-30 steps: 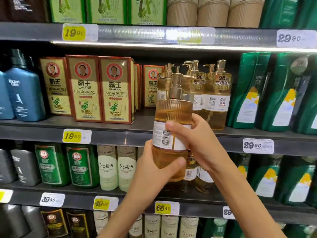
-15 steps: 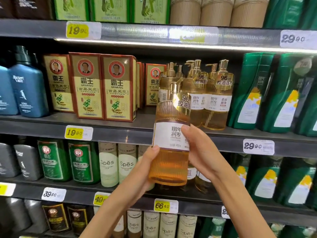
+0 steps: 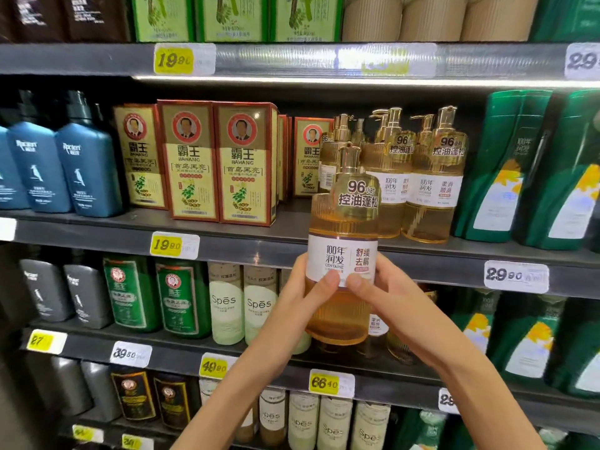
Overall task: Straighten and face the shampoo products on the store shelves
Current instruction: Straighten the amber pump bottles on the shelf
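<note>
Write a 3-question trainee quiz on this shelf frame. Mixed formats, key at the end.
1. True or false: the left hand and right hand both grip the amber pump bottle, front label toward the camera.
2. Which products stand just left of the shelved amber bottles? A) Bawang boxes B) Spes bottles C) green bottles
3. Fill in: the yellow price tag on the shelf edge below the Bawang boxes reads ____.
Key: 1 true; 2 A; 3 19.80
</note>
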The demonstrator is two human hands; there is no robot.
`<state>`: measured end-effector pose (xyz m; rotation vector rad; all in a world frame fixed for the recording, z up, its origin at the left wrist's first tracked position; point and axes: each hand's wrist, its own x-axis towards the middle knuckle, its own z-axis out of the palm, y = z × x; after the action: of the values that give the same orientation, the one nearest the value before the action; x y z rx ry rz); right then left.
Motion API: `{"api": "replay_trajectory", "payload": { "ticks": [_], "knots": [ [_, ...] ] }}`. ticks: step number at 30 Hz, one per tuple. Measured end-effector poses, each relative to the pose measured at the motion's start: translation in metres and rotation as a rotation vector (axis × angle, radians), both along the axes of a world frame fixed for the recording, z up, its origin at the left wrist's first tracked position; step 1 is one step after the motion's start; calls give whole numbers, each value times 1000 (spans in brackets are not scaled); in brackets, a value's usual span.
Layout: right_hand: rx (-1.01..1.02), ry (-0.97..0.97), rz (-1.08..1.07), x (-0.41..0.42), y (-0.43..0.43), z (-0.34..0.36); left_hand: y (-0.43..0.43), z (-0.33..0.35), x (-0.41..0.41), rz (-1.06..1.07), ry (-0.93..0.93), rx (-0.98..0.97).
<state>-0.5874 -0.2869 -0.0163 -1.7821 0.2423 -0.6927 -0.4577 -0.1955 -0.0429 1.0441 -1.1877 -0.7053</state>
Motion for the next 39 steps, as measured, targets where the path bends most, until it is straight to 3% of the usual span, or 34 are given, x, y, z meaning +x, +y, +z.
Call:
{"api": "replay_trajectory", "payload": {
  "ticks": [10, 18, 23, 27, 30, 33, 39],
  "knots": [
    [-145, -106, -102, -4, 0, -16, 2, -3, 27, -5, -301, -91],
    [-202, -46, -138, -10, 4, -15, 9, 0, 26, 22, -357, -60],
    [-101, 59, -177, -13, 16, 9, 18, 17, 15, 1, -217, 20],
    [43, 190, -126, -10, 27, 30, 20, 28, 14, 12, -154, 193],
    [106, 185, -105, -12, 30, 33, 24, 19, 25, 94, -116, 231],
    [119, 173, -102, -14, 27, 25, 31, 34, -2, -15, -83, 313],
    [77, -17, -158, -9, 23, 12, 22, 32, 1, 114, -95, 140]
  ]
}}
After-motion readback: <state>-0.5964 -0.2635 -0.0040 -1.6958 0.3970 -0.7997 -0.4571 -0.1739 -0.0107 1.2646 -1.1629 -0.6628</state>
